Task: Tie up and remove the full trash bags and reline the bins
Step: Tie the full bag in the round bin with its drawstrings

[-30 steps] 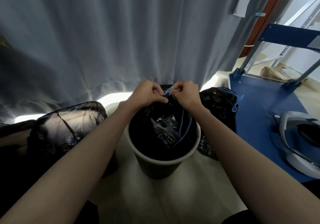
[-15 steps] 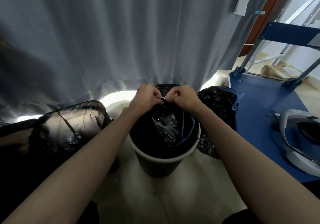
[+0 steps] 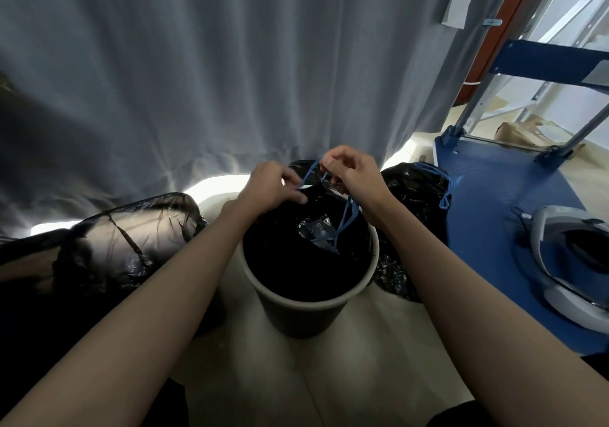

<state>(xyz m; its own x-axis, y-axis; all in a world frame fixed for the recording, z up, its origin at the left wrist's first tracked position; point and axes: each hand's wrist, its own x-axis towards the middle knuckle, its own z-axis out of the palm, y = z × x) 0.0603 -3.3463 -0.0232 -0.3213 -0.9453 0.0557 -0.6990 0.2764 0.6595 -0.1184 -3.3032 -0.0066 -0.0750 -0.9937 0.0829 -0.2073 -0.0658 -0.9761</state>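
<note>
You're working both hands right over the far rim of the bin (image 3: 309, 298): left hand (image 3: 273, 186) pinching the black bag's (image 3: 283, 255) edge, right hand (image 3: 354, 176) pinching the blue drawstring (image 3: 346, 222), probably to cinch it. The knot itself is getting hidden behind your fingers, and the bag's inside is too dark to read.
</note>
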